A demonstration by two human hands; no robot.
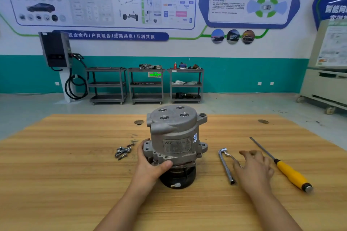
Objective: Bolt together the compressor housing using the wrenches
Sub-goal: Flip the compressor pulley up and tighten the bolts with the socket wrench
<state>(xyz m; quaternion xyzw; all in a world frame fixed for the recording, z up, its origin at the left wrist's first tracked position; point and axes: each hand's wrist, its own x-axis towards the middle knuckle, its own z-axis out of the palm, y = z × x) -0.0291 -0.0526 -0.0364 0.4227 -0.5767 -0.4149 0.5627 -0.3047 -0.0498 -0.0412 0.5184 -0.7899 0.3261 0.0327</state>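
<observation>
Compressor housing (pixel 174 131): upright mid-tabletop (pixel 75 174); nameplate unreadable.
Left hand (pixel 150 163): grip wrapped round its lower flange.
Right hand (pixel 253 169): blurred, grip wide, over a half-hidden wrench (pixel 230 154).
Wall banner (pixel 110 36): begins "校企合作".

Blurred and covered
The right hand (pixel 253 167) is smeared, hiding most of a small wrench (pixel 230 155); compressor label (pixel 177 145) unreadable.

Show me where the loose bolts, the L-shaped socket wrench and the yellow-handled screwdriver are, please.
loose bolts (pixel 123 151): head view, on the middle of the pile.
L-shaped socket wrench (pixel 226 167): head view, on the middle of its long shaft.
yellow-handled screwdriver (pixel 290 174): head view, on the yellow handle.
</observation>
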